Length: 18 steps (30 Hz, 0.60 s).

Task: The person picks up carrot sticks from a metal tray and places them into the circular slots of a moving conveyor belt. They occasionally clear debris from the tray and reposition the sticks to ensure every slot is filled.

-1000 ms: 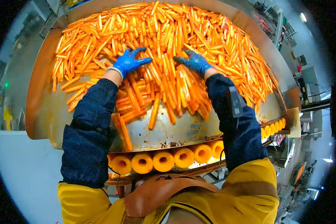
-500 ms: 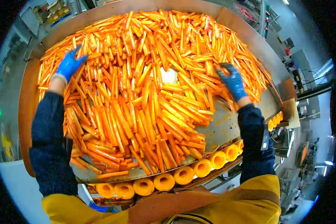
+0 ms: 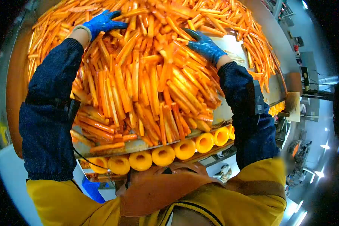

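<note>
Long orange sticks (image 3: 139, 83) lie heaped on a metal table, glossy and wet-looking. At the upper left of the heap is my left hand (image 3: 103, 23) in a blue glove, fingers spread and touching the sticks. My right hand (image 3: 205, 46), also blue-gloved, rests against the heap's right side with its fingers apart, some of them partly hidden among the sticks. Neither hand is wrapped round a stick.
A row of yellow-orange cups (image 3: 163, 155) with round holes runs along the near table edge. The raised metal rim (image 3: 17, 86) bounds the left side. A pale lit patch (image 3: 231, 47) shows beside my right hand. Equipment stands beyond at the right.
Both hands have moved inward, my left to the right and my right to the left and up. Sticks have bunched together between them, and the view has shifted.
</note>
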{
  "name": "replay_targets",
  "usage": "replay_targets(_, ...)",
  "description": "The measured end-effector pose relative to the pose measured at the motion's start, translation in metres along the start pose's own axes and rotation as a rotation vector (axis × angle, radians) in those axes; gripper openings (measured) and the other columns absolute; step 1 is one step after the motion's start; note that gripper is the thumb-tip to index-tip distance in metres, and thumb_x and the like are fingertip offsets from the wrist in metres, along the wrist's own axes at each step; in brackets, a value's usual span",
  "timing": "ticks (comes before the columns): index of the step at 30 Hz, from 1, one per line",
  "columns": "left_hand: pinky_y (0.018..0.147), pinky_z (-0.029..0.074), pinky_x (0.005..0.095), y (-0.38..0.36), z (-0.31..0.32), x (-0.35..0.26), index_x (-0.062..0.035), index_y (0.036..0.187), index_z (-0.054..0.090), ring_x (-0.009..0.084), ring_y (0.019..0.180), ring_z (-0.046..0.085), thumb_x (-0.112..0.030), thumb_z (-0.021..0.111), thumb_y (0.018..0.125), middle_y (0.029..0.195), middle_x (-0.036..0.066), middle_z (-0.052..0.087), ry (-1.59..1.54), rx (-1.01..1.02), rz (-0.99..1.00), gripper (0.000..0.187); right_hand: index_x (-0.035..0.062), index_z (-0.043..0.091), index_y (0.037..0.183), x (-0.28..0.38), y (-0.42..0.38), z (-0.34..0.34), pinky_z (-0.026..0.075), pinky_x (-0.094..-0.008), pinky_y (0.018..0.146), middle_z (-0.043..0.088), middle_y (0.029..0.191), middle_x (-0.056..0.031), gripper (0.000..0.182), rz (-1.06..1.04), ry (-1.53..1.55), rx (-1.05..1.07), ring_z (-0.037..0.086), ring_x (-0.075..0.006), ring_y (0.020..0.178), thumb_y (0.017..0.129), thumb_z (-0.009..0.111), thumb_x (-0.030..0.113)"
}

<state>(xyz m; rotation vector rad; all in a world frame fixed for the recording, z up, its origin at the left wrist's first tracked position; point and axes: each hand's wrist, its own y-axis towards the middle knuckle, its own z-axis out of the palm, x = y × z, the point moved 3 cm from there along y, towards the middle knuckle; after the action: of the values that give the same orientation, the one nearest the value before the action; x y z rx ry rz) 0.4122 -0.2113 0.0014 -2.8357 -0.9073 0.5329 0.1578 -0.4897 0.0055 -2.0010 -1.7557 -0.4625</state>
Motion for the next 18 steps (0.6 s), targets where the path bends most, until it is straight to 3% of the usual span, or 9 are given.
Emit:
replay_targets(1,0.109,0.022,0.0418,-0.028,-0.011,-0.033,-0.0127,0.14,0.032,0.0388,0.134,0.022,-0.067,0.056,0.071,0.143,0.027,0.023,-0.013,0.021,-0.144,0.091,0.0186,0.041,0.135,0.007,-0.001,0.008,0.036,-0.0427,0.099,0.043,0.131,-0.0251,0.064,-0.048,-0.075,0.0,0.044,-0.0402,0.118,0.078,0.06,0.042)
replay_targets(2,0.109,0.022,0.0417,-0.033,-0.001,-0.021,-0.013,0.14,0.033,0.0381,0.134,0.022,-0.067,0.057,0.07,0.144,0.025,0.023,0.007,0.053,-0.043,0.091,0.0212,0.04,0.135,0.012,-0.003,0.012,0.037,-0.0429,0.098,0.044,0.13,-0.0256,0.063,-0.079,-0.036,0.006,0.045,-0.0404,0.117,0.078,0.06,0.04)
replay_targets(4,0.109,0.022,0.0416,-0.057,0.011,-0.018,-0.0132,0.14,0.033,0.0374,0.134,0.022,-0.067,0.057,0.07,0.144,0.024,0.024,0.019,0.089,0.046,0.091,0.0216,0.036,0.138,0.026,-0.023,0.006,0.036,-0.0403,0.1,0.046,0.13,-0.0218,0.064,-0.099,-0.04,0.063,0.044,-0.0362,0.12,0.08,0.06,0.035)
replay_targets(7,0.11,0.022,0.0396,-0.112,0.006,-0.024,-0.0135,0.139,0.034,0.0365,0.134,0.023,-0.061,0.056,0.076,0.144,0.019,0.027,-0.005,0.12,-0.165,0.083,0.0214,0.035,0.139,0.036,-0.052,-0.01,0.031,-0.0371,0.104,0.042,0.135,-0.0202,0.065,-0.094,0.068,0.065,0.041,-0.0311,0.125,0.082,0.061,0.037)
replay_targets(9,0.107,0.028,0.0361,-0.144,0.0,-0.026,-0.0167,0.135,0.041,0.0304,0.132,0.03,-0.042,0.058,0.084,0.141,0.011,0.036,0.043,0.05,-0.112,0.059,0.0165,0.043,0.133,0.054,-0.08,-0.028,0.032,-0.0381,0.104,0.044,0.133,-0.019,0.061,-0.075,-0.062,-0.154,0.041,-0.0326,0.125,0.081,0.063,0.041)
replay_targets(10,0.109,0.024,0.0343,-0.16,-0.003,-0.022,-0.0166,0.137,0.04,0.0241,0.133,0.029,-0.04,0.056,0.086,0.142,0.006,0.036,-0.448,-0.001,-0.144,0.058,0.0165,0.048,0.129,0.058,-0.095,-0.036,0.036,-0.0387,0.101,0.049,0.128,-0.019,0.057,-0.096,-0.211,-0.263,0.045,-0.0339,0.12,0.08,0.064,0.041)
replay_targets(12,0.11,0.022,0.0333,-0.193,-0.028,-0.03,-0.0136,0.138,0.038,0.0198,0.132,0.029,-0.035,0.055,0.088,0.141,0.005,0.038,-0.496,-0.211,0.039,0.056,0.0156,0.058,0.119,0.067,-0.127,-0.037,0.04,-0.0383,0.095,0.055,0.119,-0.0173,0.043,-0.195,-0.253,-0.407,0.05,-0.0317,0.113,0.079,0.067,0.031)
replay_targets(15,0.105,0.03,0.032,-0.26,-0.028,-0.01,-0.0041,0.132,0.044,0.0182,0.126,0.039,-0.029,0.053,0.09,0.135,0.007,0.045,-0.563,-0.49,-0.1,0.05,0.0128,0.059,0.117,0.095,-0.171,-0.025,0.039,-0.0371,0.097,0.056,0.119,-0.0141,0.039,-0.254,-0.17,-0.337,0.05,-0.0294,0.114,0.08,0.068,0.021)
replay_targets(18,0.105,0.029,0.0324,-0.338,-0.036,-0.065,-0.0057,0.131,0.045,0.0212,0.125,0.04,-0.028,0.052,0.092,0.132,0.01,0.048,-0.42,-0.582,-0.212,0.046,0.009,0.056,0.12,0.096,-0.194,-0.002,0.035,-0.0362,0.101,0.054,0.123,-0.0127,0.041,-0.331,-0.099,-0.226,0.047,-0.0275,0.118,0.08,0.066,0.014)
